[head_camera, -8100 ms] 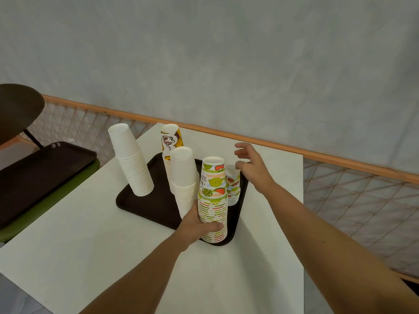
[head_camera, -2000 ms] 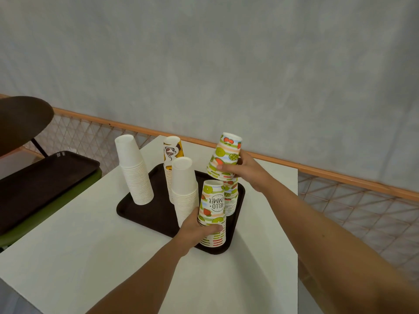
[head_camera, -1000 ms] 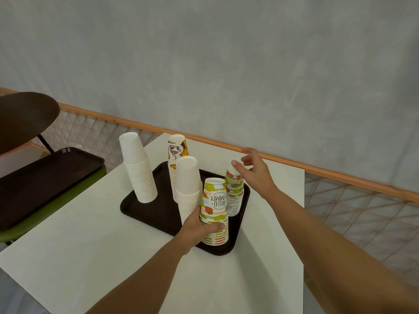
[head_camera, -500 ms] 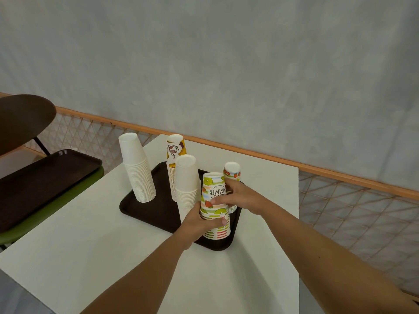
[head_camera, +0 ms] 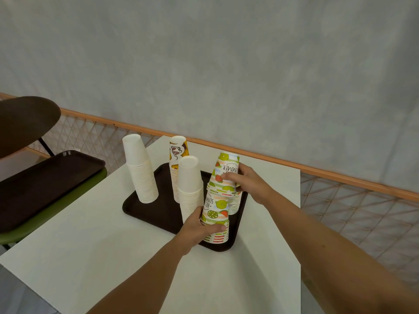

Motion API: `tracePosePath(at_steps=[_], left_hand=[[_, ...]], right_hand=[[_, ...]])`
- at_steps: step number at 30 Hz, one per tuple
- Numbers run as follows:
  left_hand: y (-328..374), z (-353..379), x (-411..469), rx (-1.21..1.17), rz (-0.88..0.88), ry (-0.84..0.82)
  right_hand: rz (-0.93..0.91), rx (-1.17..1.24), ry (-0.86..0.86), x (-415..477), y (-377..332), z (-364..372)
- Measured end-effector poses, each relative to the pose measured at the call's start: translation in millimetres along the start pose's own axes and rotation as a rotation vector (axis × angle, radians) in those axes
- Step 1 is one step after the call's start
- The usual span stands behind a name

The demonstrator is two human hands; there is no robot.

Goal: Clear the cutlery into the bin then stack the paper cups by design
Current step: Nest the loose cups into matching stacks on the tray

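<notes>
The left hand (head_camera: 197, 230) has its fingers curled round the fruit-print cup stack (head_camera: 215, 210) on the brown tray (head_camera: 156, 211) on the white counter (head_camera: 90, 245) — the right hand (head_camera: 250, 183) grips a tilted batch of matching cups (head_camera: 225, 172) over its top.

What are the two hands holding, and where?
Left hand grips the fruit-print cup stack near its base; right hand holds lifted cups by their sides.

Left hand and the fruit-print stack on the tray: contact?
Touching. The head view shows the left hand gripping the lower part of the fruit-print stack, with the thumb lying across its front.
</notes>
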State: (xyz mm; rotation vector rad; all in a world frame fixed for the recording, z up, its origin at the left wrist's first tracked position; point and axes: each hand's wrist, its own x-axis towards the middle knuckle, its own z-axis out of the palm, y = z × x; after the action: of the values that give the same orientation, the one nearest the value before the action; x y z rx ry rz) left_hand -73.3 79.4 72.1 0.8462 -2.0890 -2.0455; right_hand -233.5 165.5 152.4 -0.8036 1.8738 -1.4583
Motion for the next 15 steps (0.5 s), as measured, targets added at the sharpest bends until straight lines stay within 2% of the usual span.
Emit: tracePosePath(at_steps=[7, 12, 15], left_hand=[[-7.6, -3.0, 1.5, -0.023, -0.012, 0.017], [-12.7, -5.4, 4.4, -0.021, -0.027, 0.037], [-11.0, -5.7, 5.3, -0.030, -0.028, 0.045]], right_hand=[[-0.027, 0.063, 0.108, 16.0, -15.8, -17.2], [-0.065, 0.088, 0.278, 29.9, -26.8, -26.9], [-0.117, 0.014, 0.377, 37.7, -23.9, -28.1]])
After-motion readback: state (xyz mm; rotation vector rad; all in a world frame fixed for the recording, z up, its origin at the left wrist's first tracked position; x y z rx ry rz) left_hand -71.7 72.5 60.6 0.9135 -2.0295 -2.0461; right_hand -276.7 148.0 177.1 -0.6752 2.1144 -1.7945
